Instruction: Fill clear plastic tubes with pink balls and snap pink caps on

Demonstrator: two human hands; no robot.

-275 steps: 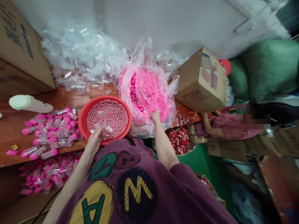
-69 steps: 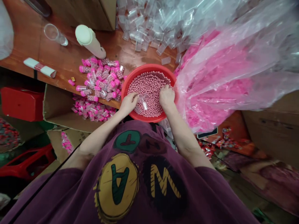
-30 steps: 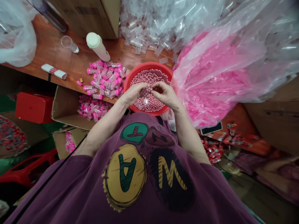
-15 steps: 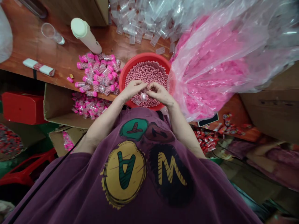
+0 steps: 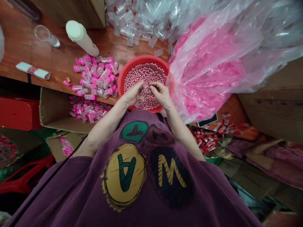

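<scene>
Clear plastic tube (image 5: 145,91), apparently w/ beads in, is over the red bowl (image 5: 120,80), btwn both hands; L hand (image 5: 133,94) nearer, curled round it & gripping, afaict. R hand (image 5: 162,94) is just right of tube, thumb & index bent close; can't tell if they hold anything. Long axis unclear vs. pink beads (image 5: 144,70) behind. Beads small, round; bowl smooth plastic; bag (image 5: 210,69) on R thin, crinkly film.

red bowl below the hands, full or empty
Filled, but not to the brim: pink beads spread across the red bowl, with bare red showing around and above them.
</scene>
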